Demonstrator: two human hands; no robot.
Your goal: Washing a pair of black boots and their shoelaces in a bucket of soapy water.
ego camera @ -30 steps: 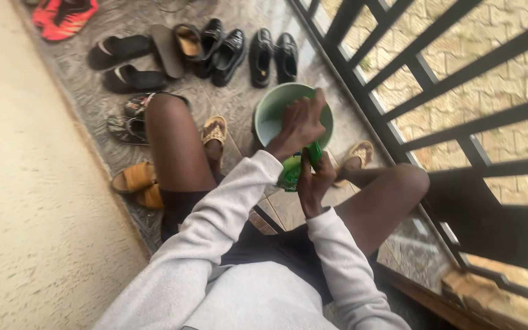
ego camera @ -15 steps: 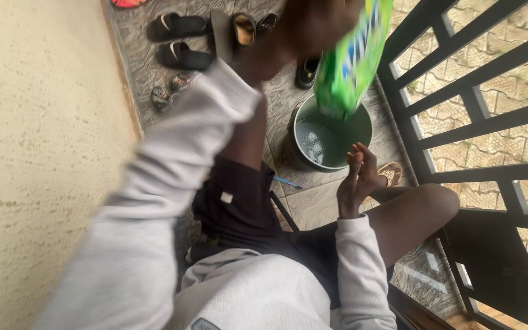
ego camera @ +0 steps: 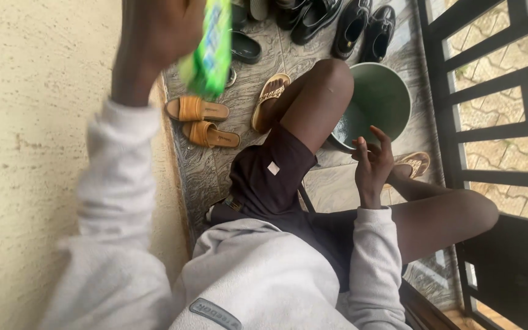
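Raised high at the left of the view, the left hand (ego camera: 157, 36) is clenched around a green sachet (ego camera: 208, 46), which hangs from the fingers, blurred, over the strip of floor beside the wall. Held out to that side, the sachet is well apart from the basin, so nothing from it would fall into the water. Lower and to the right, the right hand (ego camera: 373, 164) is empty, fingers loosely spread and curled, hovering just above the near rim of the green basin (ego camera: 392, 98). That basin stands on the floor between the person's bare knees, near enough for either hand to reach; a little water shows at its bottom, partly hidden by the left knee.

Beyond the knees, a pair of tan slippers (ego camera: 201, 121) lies side by side near the wall, and a patterned sandal (ego camera: 270, 101) is on the left foot. Farther off, black shoes (ego camera: 349, 21) stand in a row at the top edge. The floor (ego camera: 337, 189) is glossy grey marbled tile. A rough cream wall (ego camera: 38, 153) runs along the left, and black metal bars (ego camera: 490, 128) close the right side, with paving stones outside.
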